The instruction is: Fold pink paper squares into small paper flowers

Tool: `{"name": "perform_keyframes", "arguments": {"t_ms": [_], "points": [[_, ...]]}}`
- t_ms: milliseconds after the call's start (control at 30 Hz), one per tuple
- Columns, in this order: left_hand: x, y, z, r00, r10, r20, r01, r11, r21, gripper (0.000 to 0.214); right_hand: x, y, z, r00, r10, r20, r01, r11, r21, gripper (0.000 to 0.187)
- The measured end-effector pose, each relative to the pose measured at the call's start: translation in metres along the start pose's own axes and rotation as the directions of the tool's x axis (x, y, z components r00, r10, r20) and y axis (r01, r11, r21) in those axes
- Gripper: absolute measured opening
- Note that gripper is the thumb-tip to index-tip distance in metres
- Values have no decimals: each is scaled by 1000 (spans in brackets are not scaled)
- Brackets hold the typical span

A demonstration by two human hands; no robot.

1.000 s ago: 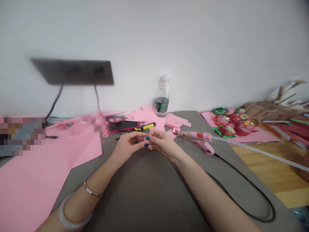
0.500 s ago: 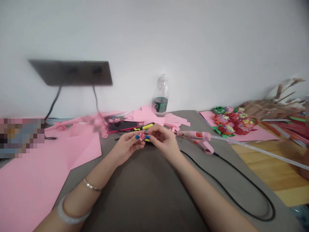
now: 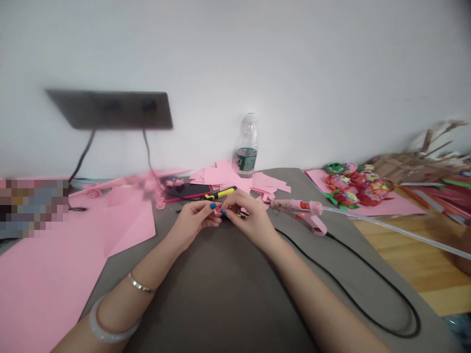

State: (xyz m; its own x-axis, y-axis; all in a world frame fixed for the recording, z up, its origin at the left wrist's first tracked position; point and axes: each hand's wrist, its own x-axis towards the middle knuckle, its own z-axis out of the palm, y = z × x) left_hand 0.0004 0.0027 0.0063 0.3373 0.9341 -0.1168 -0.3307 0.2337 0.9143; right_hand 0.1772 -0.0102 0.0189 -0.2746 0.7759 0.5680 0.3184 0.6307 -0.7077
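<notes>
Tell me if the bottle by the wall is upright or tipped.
Upright: the bottle stands on its base with its white cap at the top, and pink paper scraps lie around its foot.

Plain white wall behind; dark panel, perhaps sockets, blurred; grey table top; wood boards at right.

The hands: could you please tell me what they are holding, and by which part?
The left hand and right hand pinch a small pink paper piece between their fingertips, one at each side; its shape is too small to tell.
</notes>
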Motion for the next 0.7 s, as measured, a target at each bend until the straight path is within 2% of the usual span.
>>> {"name": "perform_keyframes", "arguments": {"t_ms": [200,300,367,433,467,567,700], "points": [[1,-1,-6,997,-59,41,57,996,69,39,-1,1,-3,992,-74,105,75,997,-6,14],[0,0,-5,996,-76,49,73,995,66,39,-1,1,-3,989,-54,140,54,999,7,13],[-1,1,-3,998,-58,35,57,998,30,36,-1,2,-1,995,20,100,-23,999,31,11],[-1,2,-1,1000,-21,16,21,1000,-2,35,-1,3,1,989,146,30,-149,983,107,6],[-1,1,-1,1000,0,12,0,1000,-6,34,0,3,2,976,220,3,-217,961,174,5],[-1,-2,0,997,75,4,-75,997,33,31,1,5,7,915,404,-10,-369,844,390,21],[0,-7,-2,983,172,-72,-161,978,135,31,1,5,13,859,511,19,-456,748,483,32]]}}
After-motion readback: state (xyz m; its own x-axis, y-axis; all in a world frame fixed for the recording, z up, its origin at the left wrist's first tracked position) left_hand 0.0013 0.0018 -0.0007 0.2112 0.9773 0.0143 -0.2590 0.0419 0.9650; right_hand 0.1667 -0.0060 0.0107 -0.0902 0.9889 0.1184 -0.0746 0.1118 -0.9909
